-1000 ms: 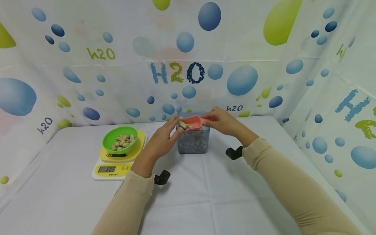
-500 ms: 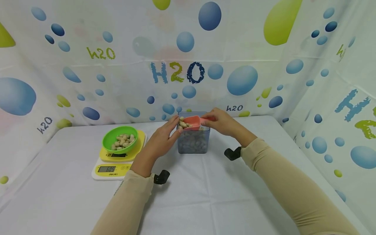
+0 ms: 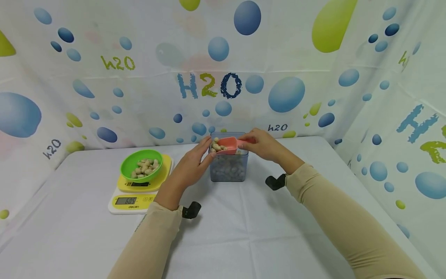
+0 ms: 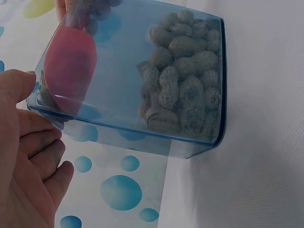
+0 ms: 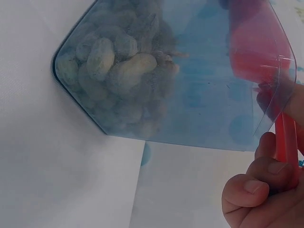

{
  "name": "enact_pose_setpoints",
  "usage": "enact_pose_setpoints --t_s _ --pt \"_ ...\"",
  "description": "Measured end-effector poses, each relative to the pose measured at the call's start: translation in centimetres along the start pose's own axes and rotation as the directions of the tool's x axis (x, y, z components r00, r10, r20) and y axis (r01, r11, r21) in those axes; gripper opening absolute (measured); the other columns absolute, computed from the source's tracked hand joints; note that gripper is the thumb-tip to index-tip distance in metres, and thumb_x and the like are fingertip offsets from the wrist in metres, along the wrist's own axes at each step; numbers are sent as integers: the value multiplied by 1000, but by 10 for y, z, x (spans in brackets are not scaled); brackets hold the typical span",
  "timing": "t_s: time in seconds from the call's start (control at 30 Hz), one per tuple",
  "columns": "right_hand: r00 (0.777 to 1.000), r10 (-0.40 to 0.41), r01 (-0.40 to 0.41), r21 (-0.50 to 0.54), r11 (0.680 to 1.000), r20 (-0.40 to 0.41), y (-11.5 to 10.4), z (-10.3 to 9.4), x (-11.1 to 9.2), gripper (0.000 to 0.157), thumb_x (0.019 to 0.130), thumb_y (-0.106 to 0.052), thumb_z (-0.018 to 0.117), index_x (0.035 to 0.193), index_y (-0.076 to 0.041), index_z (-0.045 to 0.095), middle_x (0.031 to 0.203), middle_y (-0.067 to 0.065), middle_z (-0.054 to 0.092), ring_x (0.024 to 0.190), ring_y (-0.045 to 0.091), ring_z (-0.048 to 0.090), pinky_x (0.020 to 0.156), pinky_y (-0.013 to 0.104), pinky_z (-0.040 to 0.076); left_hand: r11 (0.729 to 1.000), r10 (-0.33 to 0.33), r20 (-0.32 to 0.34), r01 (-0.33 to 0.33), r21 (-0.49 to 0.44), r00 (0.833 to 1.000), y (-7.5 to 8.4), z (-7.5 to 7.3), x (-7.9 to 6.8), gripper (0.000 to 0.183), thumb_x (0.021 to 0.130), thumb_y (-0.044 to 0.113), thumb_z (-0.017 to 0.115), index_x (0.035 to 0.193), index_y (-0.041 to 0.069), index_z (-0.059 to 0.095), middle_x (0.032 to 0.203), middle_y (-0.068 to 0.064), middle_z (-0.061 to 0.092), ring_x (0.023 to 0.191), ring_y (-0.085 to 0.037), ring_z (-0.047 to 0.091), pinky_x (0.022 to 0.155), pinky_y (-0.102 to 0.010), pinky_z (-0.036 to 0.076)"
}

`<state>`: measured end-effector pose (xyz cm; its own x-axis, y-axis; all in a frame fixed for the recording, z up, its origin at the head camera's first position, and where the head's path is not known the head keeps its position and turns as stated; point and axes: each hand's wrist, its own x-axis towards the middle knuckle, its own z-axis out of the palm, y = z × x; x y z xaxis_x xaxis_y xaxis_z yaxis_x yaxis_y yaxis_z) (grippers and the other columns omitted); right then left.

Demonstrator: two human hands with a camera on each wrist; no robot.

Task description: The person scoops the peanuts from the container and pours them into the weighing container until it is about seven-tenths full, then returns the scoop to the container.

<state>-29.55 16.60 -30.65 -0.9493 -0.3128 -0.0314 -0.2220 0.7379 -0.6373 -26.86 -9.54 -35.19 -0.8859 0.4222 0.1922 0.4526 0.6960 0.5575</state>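
A clear bluish container, partly filled with unshelled peanuts, stands at the back of the table. My right hand grips the handle of a pink-red scoop. The scoop is held tilted inside the container's mouth, with several peanuts at its left end. My left hand rests along the container's left side, its fingers fairly straight and its thumb at the rim. Through the clear wall, the left wrist view shows the scoop's red bowl above the peanut pile. In the right wrist view, curled fingers hold its handle.
On the left stands a yellow and white kitchen scale whose display appears to read 605. On it sits a green bowl holding peanuts. A white cloth covers the table, and a patterned curtain hangs behind.
Almost nothing differs: the right wrist has shifted very slightly left, and the view has drifted a little. The scoop, container, left hand and scale reading look the same.
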Motion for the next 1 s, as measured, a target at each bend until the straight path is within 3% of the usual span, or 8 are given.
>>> enact_pose_setpoints --t_s 0.4,1.0 --pt "1000 -21 21 2 1000 -3 5 -4 -1 45 95 -43 62 133 -18 64 109 7 54 103 26 50 85 39 48 999 -39 17 40 -27 999 2 -3 0 64 104 47 39 159 20 18 166 5 13 152 -23 17 120 -52 24" --pt "999 -42 42 17 999 -25 3 -12 -4 46 96 -42 62 134 -16 63 113 8 55 106 26 49 87 41 48 998 -42 4 42 -52 999 4 -5 0 64 104 46 39 159 20 17 166 4 14 152 -23 17 121 -52 22"
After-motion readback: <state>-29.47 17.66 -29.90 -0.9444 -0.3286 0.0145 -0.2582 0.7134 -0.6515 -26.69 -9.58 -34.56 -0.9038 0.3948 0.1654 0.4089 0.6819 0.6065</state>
